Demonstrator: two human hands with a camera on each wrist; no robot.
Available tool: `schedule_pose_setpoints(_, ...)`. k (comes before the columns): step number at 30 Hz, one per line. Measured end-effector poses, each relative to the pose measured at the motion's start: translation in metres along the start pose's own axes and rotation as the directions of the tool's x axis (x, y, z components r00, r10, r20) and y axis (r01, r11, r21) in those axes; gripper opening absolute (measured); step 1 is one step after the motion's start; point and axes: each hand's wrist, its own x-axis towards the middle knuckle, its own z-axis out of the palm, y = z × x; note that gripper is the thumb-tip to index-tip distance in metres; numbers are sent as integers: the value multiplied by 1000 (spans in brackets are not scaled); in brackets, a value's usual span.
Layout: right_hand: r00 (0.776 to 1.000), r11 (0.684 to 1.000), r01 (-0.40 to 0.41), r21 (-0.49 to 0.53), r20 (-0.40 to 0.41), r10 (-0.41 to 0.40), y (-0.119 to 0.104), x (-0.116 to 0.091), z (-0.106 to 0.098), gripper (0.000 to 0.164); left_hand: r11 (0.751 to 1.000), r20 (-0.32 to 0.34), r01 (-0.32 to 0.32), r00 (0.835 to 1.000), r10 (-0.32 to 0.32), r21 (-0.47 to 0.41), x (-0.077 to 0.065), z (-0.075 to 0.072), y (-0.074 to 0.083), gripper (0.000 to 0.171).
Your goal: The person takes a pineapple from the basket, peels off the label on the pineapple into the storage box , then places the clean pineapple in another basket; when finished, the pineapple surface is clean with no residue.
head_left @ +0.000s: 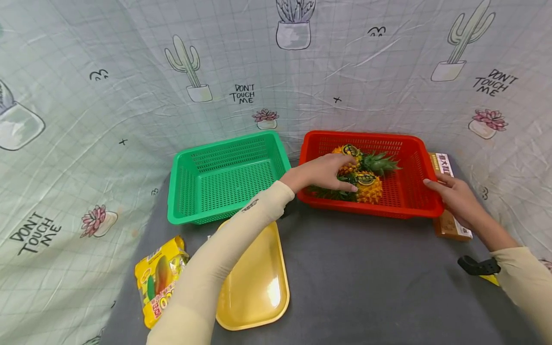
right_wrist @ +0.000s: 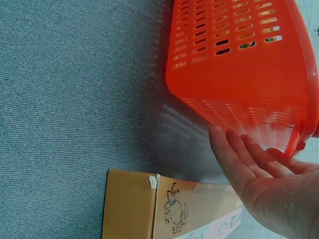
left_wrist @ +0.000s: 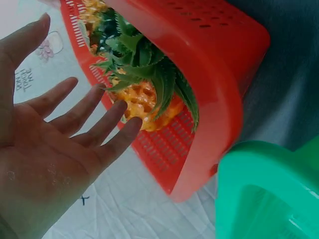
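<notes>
Two orange-yellow pineapples with green crowns and dark labels lie in a red plastic basket [head_left: 414,143]. One pineapple [head_left: 370,188] is toward the front and the other pineapple [head_left: 381,163] lies behind it. My left hand [head_left: 329,171] hovers over the basket's left part, fingers spread and palm bare in the left wrist view. Between those fingers and the camera's far side, a pineapple [left_wrist: 142,102] shows apart from the palm. At the basket's right end, my right hand [head_left: 460,199] grips the rim, thumb over the top and fingers [right_wrist: 234,157] against the outer wall.
A green basket [head_left: 173,191] stands left of the red one. In front of it lie a yellow tray [head_left: 254,287] and a yellow snack bag [head_left: 159,280]. A cardboard box [head_left: 450,225] sits beside the red basket's right end. A black-and-yellow item [head_left: 478,268] lies near the right wrist.
</notes>
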Motion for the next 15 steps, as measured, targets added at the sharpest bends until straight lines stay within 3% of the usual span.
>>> schedule_pose_setpoints(7,999,997,-32,63,22,30,1,0,0,64,999,63,14,998,-17,39,19,1,-2,76)
schedule_pose_setpoints(15,997,987,-71,146,48,64,-1,0,2,72,997,114,36,992,-44,73,37,3,-2,75)
